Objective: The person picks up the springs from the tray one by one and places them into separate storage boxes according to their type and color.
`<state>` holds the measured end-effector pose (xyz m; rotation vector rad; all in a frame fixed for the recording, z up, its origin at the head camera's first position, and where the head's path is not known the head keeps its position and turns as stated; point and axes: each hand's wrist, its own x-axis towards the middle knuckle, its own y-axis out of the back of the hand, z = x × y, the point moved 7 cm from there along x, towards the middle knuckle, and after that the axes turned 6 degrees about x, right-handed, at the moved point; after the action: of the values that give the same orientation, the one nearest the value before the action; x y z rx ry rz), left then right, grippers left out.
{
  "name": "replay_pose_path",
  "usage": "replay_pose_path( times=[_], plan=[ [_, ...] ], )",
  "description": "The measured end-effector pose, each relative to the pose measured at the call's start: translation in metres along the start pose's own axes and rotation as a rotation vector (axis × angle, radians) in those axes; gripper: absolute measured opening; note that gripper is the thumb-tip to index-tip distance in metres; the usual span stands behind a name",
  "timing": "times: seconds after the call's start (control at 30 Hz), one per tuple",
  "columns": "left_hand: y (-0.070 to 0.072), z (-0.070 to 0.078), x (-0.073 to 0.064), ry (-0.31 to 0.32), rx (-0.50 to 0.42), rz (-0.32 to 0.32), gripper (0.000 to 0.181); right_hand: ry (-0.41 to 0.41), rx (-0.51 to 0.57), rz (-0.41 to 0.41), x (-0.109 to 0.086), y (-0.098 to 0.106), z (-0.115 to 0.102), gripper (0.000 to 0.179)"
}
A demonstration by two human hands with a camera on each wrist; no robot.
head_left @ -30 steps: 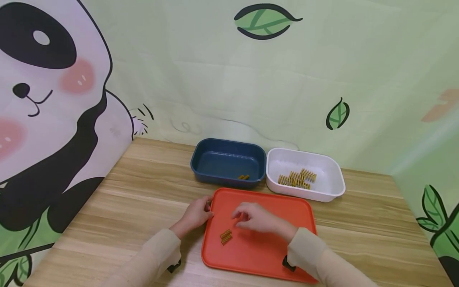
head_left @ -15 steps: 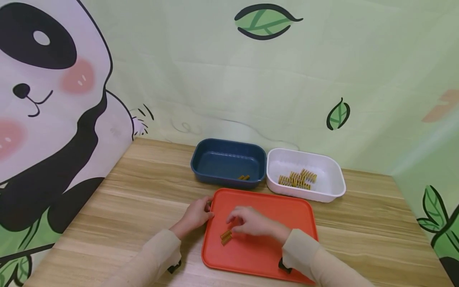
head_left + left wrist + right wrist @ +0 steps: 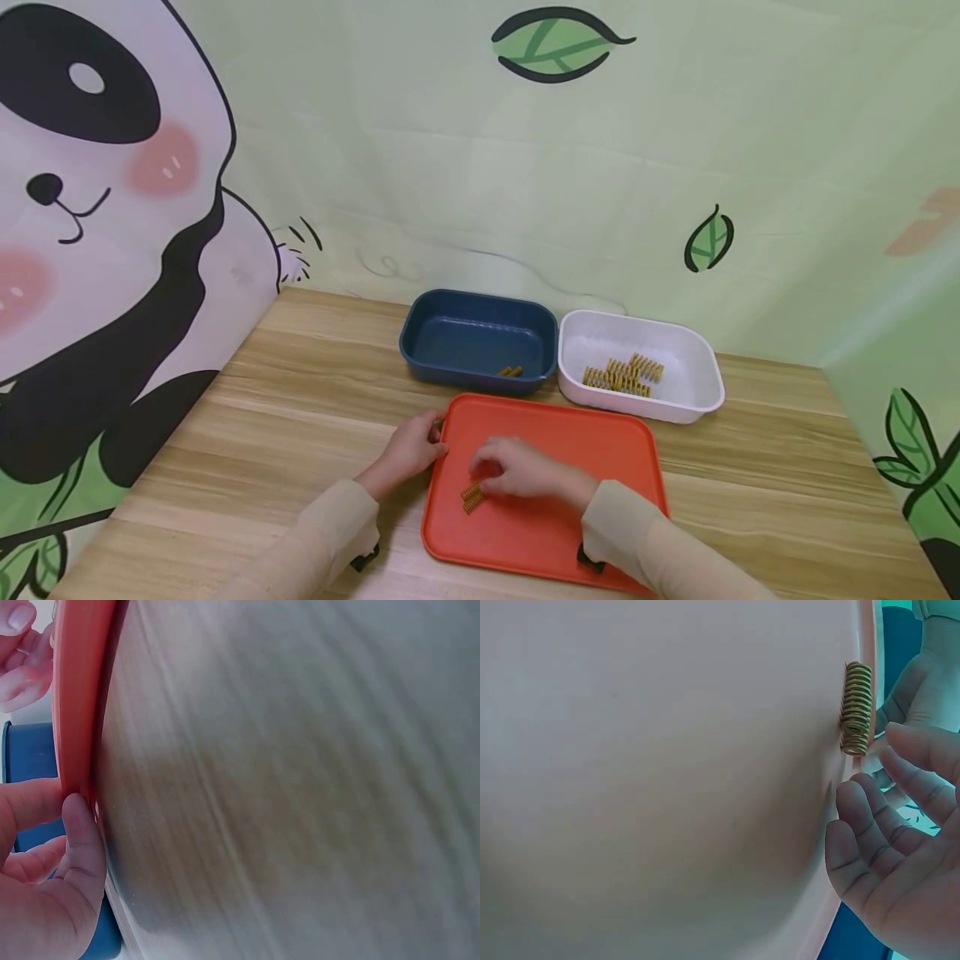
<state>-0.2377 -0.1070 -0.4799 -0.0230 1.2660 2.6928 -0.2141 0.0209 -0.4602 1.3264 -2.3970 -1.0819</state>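
A red tray (image 3: 555,533) lies on the wooden table, with two golden coil springs (image 3: 472,499) side by side on its left part. My left hand (image 3: 407,447) pinches the tray's left rim; in the left wrist view its thumb and a finger (image 3: 30,804) meet at the red edge. Over the tray, my right hand (image 3: 517,468) is beside the springs with loosely bent fingers, its thumb overlapping their right end in the head view. The right wrist view shows the fingertips close to a spring (image 3: 856,709), thumb and fingers apart, nothing between them.
Behind the tray stands a dark blue bin (image 3: 457,373) with a couple of small golden pieces (image 3: 511,371) in it. To its right, touching it, is a white bin (image 3: 637,406) holding several golden springs (image 3: 617,377). A printed cloth (image 3: 420,167) hangs behind the table.
My right hand has moved left and toward me over the tray, coming down beside the two springs. My left hand stays on the tray rim.
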Motion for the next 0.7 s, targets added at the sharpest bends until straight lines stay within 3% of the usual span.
replay_pose_path(
  times=[0.7],
  plan=[
    [0.0001, -0.0006, 0.0005, 0.007, 0.009, -0.006, 0.044, -0.037, -0.033, -0.042, 0.0027, -0.0070, 0.0019, 0.014]
  ],
)
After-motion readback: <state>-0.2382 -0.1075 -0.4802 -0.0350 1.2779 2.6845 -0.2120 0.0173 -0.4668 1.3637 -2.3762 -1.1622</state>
